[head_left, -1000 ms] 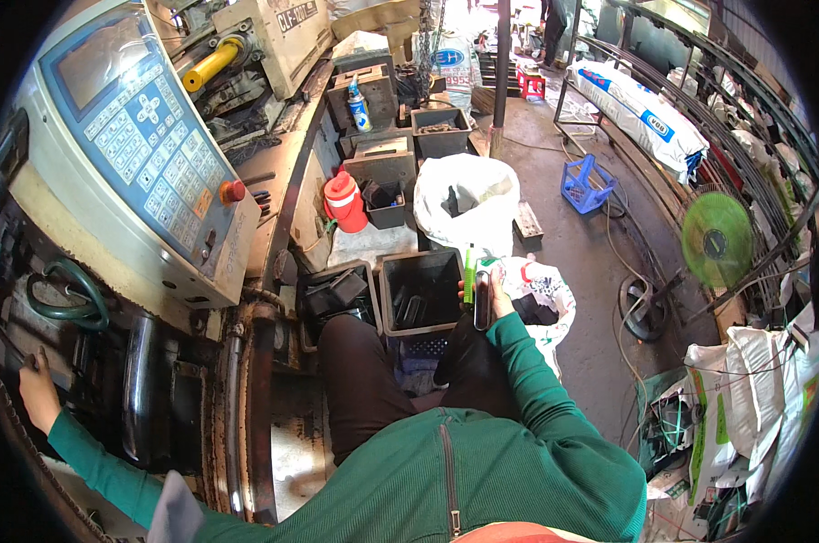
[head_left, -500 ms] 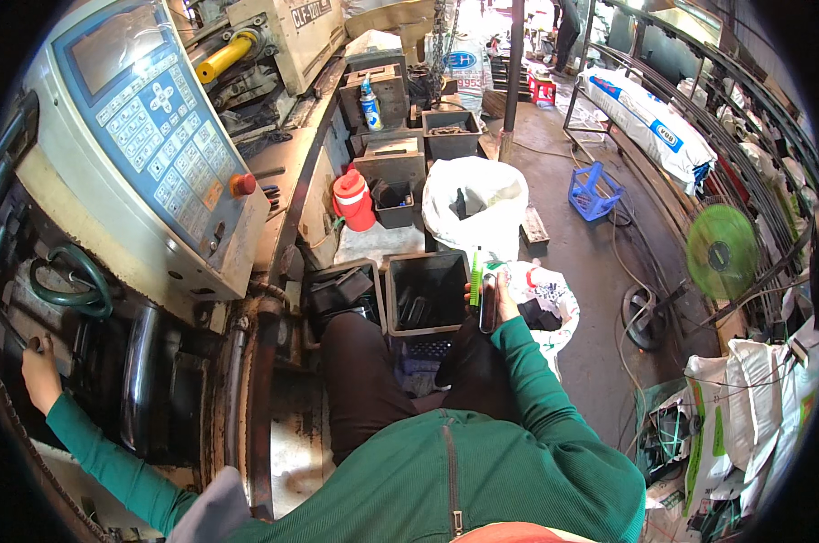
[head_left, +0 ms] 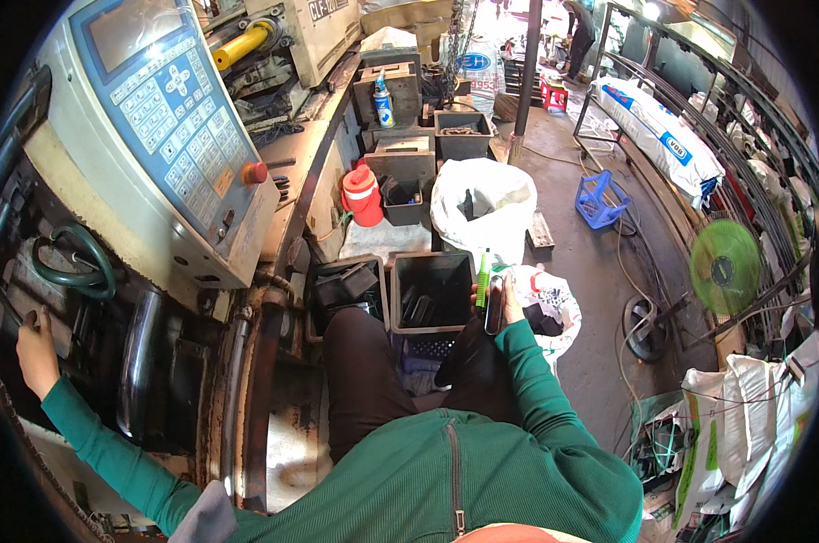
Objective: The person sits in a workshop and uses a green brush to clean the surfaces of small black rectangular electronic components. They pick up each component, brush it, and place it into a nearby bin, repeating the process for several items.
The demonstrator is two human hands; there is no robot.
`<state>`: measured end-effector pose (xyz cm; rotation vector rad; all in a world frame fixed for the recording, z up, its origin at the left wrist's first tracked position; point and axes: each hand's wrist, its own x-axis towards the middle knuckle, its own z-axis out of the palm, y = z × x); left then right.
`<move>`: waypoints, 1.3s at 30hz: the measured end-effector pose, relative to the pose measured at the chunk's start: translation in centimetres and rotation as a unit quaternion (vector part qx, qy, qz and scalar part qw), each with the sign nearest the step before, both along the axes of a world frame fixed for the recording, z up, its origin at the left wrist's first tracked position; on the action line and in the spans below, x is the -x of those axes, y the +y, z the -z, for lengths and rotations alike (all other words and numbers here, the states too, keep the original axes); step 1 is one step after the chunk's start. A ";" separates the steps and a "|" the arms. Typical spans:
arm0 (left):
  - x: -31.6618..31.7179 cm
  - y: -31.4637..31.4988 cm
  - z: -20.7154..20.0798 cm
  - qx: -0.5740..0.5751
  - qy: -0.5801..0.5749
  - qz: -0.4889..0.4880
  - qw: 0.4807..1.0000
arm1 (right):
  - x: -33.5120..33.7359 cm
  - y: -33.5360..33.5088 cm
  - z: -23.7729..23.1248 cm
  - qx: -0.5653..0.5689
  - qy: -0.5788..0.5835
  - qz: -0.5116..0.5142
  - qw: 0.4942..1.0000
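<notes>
My right hand [head_left: 511, 306] is closed in front of my right thigh. It holds a bright green utility knife [head_left: 484, 281] upright, beside a dark, glossy, elongated part [head_left: 495, 306]. At the far left, my left hand [head_left: 37, 355] reaches to the machine, its bent fingers against a dark edge there; what they grip is too small to make out. A coiled green hose [head_left: 73, 270] lies just beyond that hand. Past my knees stand a black bin [head_left: 433, 260] with dark parts inside and another bin [head_left: 384, 319] of dark pieces.
The machine's control panel [head_left: 170, 118] rises at the left. A large white sack [head_left: 509, 231] and a smaller printed bag [head_left: 568, 312] stand near my right hand. Beyond are a red jug [head_left: 362, 199], a blue crate [head_left: 601, 201] and a green fan [head_left: 724, 262]. A person [head_left: 580, 36] stands far off.
My left hand has moved slightly farther forward along the machine. My right hand still holds the knife and dark part, turned a little. The whole view has shifted slightly.
</notes>
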<state>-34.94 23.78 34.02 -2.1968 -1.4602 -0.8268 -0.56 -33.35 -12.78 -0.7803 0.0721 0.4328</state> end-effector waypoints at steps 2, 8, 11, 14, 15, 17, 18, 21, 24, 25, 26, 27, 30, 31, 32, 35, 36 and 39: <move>0.1 0.0 0.1 -0.005 0.002 0.000 1.000 | 0.0 0.0 0.1 0.012 0.004 0.001 1.000; 0.5 0.2 -0.6 -0.025 0.005 -0.007 1.000 | 0.1 0.2 -0.3 0.016 0.006 0.000 1.000; 0.4 0.4 -0.1 -0.029 -0.006 -0.004 1.000 | 0.1 0.1 0.0 0.009 -0.001 -0.003 1.000; 0.1 -0.5 -0.3 -0.028 -0.001 -0.005 1.000 | 0.3 0.2 -0.3 0.010 -0.003 0.002 1.000; 0.1 -0.5 -0.3 -0.028 -0.001 -0.005 1.000 | 0.3 0.2 -0.4 0.011 -0.005 0.003 1.000; 0.2 -0.1 -0.1 -0.028 0.001 -0.004 1.000 | 0.2 0.1 -0.4 0.014 -0.002 0.001 1.000; 0.3 -0.1 -0.3 -0.031 0.003 -0.004 1.000 | 0.2 0.2 -0.4 0.014 0.000 -0.002 1.000; 0.4 -0.5 -0.8 -0.039 -0.001 0.008 0.999 | 0.2 0.3 -0.3 0.008 0.009 0.005 1.000; 0.4 -0.6 -0.6 -0.035 -0.005 0.014 0.999 | 0.2 0.3 -0.2 0.015 -0.011 0.003 1.000; 0.5 -0.5 -0.4 -0.032 -0.006 0.014 0.999 | 0.2 0.2 -0.1 0.020 -0.017 -0.009 1.000; 0.6 -0.3 -0.2 -0.029 -0.008 0.016 0.999 | 0.2 0.1 0.0 0.026 -0.024 -0.020 0.999; 0.6 -0.4 -0.3 -0.029 -0.008 0.017 0.999 | 0.2 0.0 0.0 0.029 -0.029 -0.031 0.999; 0.7 -0.6 -0.4 -0.032 -0.006 0.014 0.999 | 0.2 0.4 -0.3 0.045 -0.024 -0.012 0.999; 0.8 -0.6 -0.2 -0.034 -0.006 0.012 0.999 | 0.3 0.5 -0.6 0.049 -0.022 -0.007 0.999; 0.8 -0.7 -0.1 -0.024 -0.008 0.012 1.000 | 0.6 0.6 -0.9 0.053 -0.019 -0.002 0.998; 0.5 -1.7 -0.6 -0.012 -0.008 0.013 1.000 | 0.7 0.5 -1.1 0.057 -0.021 0.001 0.998; 0.5 -1.9 -0.7 -0.014 -0.007 0.012 1.000 | 0.6 0.3 -1.0 0.058 -0.024 0.000 0.998; 0.6 -1.2 -0.6 -0.040 0.001 0.016 0.999 | 0.2 0.1 -0.4 0.039 -0.013 -0.016 0.999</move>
